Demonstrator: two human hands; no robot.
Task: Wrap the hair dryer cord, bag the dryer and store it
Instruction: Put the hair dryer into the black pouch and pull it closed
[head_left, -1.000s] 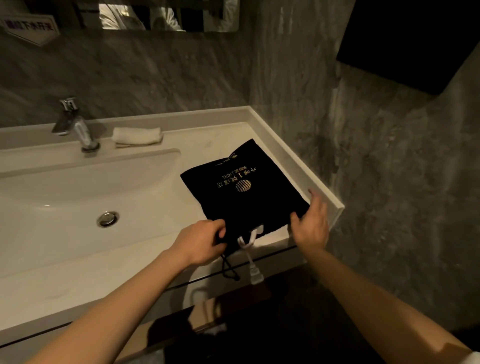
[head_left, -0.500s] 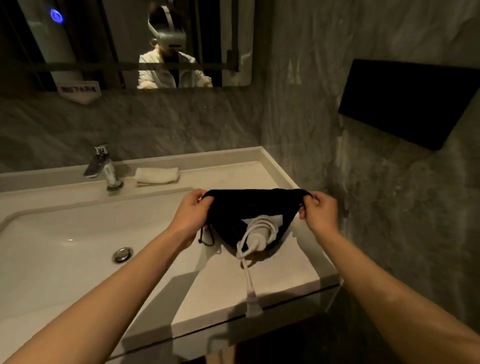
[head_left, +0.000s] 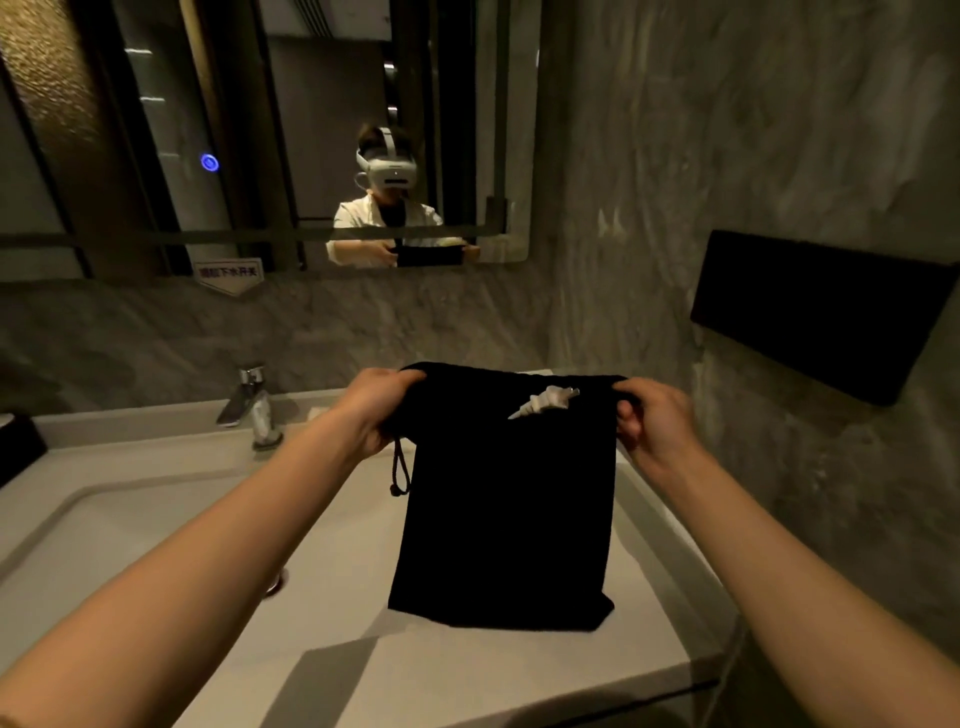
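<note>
A black drawstring bag (head_left: 506, 514) hangs upright above the white counter (head_left: 467, 670). My left hand (head_left: 376, 410) grips the bag's top left corner. Gripping the top right corner is my right hand (head_left: 652, 421). A white plug (head_left: 548, 401) on the dryer's cord pokes out of the bag's mouth. The dryer itself is hidden inside the bag. A dark drawstring (head_left: 400, 470) dangles below my left hand.
A white basin (head_left: 104, 525) with a chrome tap (head_left: 254, 405) lies to the left. The drain (head_left: 275, 582) shows beside my left forearm. A mirror (head_left: 311, 130) hangs on the grey stone wall. A black panel (head_left: 815, 312) sits on the right wall.
Both hands have lifted the bag off the counter by its mouth. It now hangs upright, and the cord has dropped inside, leaving only the plug showing.
</note>
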